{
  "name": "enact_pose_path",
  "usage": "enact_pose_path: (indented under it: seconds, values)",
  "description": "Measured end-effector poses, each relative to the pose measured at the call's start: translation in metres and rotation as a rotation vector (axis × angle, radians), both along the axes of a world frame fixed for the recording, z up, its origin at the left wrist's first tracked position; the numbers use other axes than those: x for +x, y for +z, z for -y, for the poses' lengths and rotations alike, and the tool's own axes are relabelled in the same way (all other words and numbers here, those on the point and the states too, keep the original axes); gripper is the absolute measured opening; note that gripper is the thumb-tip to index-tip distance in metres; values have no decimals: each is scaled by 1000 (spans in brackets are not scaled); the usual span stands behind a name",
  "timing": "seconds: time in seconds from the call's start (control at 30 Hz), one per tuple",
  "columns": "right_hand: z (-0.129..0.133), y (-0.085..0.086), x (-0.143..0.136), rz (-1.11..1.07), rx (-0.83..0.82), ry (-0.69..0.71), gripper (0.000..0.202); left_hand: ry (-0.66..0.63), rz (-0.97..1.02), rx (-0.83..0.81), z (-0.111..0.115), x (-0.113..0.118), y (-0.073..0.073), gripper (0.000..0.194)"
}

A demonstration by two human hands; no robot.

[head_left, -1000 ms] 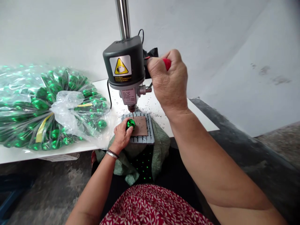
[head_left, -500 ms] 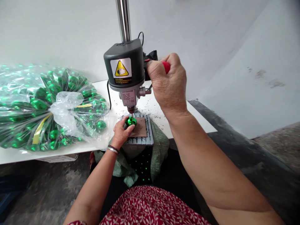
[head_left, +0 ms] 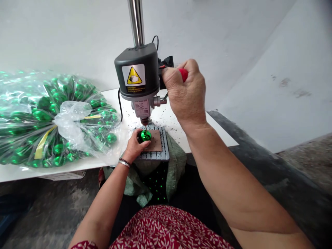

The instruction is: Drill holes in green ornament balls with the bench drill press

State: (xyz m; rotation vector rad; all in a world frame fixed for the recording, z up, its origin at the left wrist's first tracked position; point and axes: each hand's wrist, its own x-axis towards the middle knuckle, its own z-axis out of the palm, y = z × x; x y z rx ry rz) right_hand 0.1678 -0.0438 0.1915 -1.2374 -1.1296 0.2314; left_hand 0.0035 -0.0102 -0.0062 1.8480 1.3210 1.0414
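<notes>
My left hand (head_left: 135, 145) holds a shiny green ball (head_left: 146, 135) between thumb and fingers, over a brown board (head_left: 155, 141) on the grey slotted base plate (head_left: 166, 152). Right above the ball is the thin bit of a dark grey drill press (head_left: 137, 74); whether the bit touches the ball I cannot tell. My right hand (head_left: 186, 90) is wrapped round the red-knobbed handle (head_left: 184, 74) at the right side of the drill head.
A clear plastic bag (head_left: 72, 117) full of green balls covers the left of the white table (head_left: 220, 133). Dark shavings lie around the base. Below the plate hangs a green sack (head_left: 176, 166) with green balls inside. A black cable runs behind the drill.
The green ball has turned or shifted slightly in my left hand, and the fingers have moved a little around it. My right hand stays on the handle.
</notes>
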Motion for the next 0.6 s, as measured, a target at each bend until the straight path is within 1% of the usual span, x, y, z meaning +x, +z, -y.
enact_pose_path:
  seconds: [0.1, 0.17, 0.27, 0.33, 0.4, 0.47, 0.53, 0.6]
  values:
    - [-2, -2, 1, 19, 4, -8, 30, 16, -20, 8, -1, 3, 0, 52]
    - [-5, -6, 3, 44, 42, -7, 30, 7, -23, 7, -2, 3, 0, 53]
    - [-11, -13, 8, 76, 121, 36, 33, -42, -30, -5, -3, 1, 0, 54]
    - [-12, -16, 10, 76, 143, 69, 36, -52, -20, -17, -2, 0, 0, 52]
    - [-11, -13, 10, 75, 110, 54, 34, -49, -8, -13, 0, 0, -1, 49]
    - [-9, -6, 9, 92, 20, -10, 33, -43, -6, -8, 2, 2, 0, 47]
    - [-7, 2, 9, 114, -65, -68, 36, -32, -28, -28, 3, 4, 0, 47]
    - [-10, 9, 9, 131, -97, -87, 38, -20, -76, -56, 4, 6, 2, 49]
